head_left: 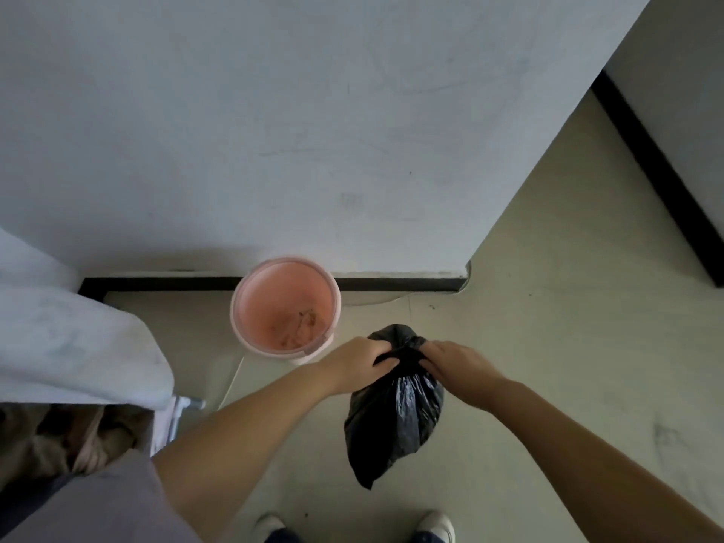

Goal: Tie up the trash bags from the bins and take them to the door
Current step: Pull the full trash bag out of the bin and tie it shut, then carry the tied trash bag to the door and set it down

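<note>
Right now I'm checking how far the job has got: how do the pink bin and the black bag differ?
The pink bin stands open against the wall, while the black bag is gathered closed at the top. The bin rests on the floor; the bag is held up in the left hand and right hand. The bin is rigid and round; the bag is crumpled and shiny. The bin holds only some scraps.

The black trash bag's (393,421) neck is hidden inside both hands' grip, while the white shoes (437,523) are cut off by the bottom edge.
</note>
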Tool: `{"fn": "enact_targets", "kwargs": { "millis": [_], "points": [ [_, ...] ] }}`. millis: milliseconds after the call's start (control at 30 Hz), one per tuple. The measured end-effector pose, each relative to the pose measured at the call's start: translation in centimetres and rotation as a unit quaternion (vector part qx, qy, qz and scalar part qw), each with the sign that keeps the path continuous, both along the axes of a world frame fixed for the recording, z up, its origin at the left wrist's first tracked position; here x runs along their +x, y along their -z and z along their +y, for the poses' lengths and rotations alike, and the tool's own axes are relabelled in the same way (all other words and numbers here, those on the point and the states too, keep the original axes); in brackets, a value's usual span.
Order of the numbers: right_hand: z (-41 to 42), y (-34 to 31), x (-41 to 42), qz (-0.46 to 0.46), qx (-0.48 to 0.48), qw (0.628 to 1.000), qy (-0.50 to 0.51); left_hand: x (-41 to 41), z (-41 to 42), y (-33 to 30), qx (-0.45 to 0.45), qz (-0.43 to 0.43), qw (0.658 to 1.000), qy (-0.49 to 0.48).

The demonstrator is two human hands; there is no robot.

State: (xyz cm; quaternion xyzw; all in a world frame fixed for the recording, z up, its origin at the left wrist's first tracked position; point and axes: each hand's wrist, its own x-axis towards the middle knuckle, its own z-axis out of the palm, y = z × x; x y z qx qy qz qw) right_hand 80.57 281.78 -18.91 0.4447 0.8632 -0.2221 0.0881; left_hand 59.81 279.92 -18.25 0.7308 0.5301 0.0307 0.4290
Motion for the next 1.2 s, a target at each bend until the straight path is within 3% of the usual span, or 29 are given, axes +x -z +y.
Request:
{"fn": "enact_targets", "kwargs": {
  "millis": [300, 433, 633, 967, 1200],
  "points": [
    [-3.0, -16.7, -2.4, -0.016, 0.028, 0.999, -0.036, -1.6, -3.5, -16.1, 0.024, 0.065, 0.997, 0.02],
    [-2.9, -20.5, -4.6, 0.009, 0.041, 0.996, -0.073, -4.1, -5.3, -19.5, 0.008, 0.086, 0.995, -0.04],
    [-3.3, -23.9, -7.2, 0.031, 0.075, 0.971, -0.226, -4.4, -10.9, -23.7, 0.031, 0.118, 0.973, -0.196],
    [-13.0, -28.8, -12.2, -0.002, 0.043, 0.891, -0.453, -1.6, -28.5, -27.7, 0.039, 0.167, 0.879, -0.446],
    [-27.5, -29.1, -15.4, 0.03, 0.067, 0.753, -0.653, 4.0, -45.5, -28.6, 0.017, 0.163, 0.756, -0.633]
  ]
}}
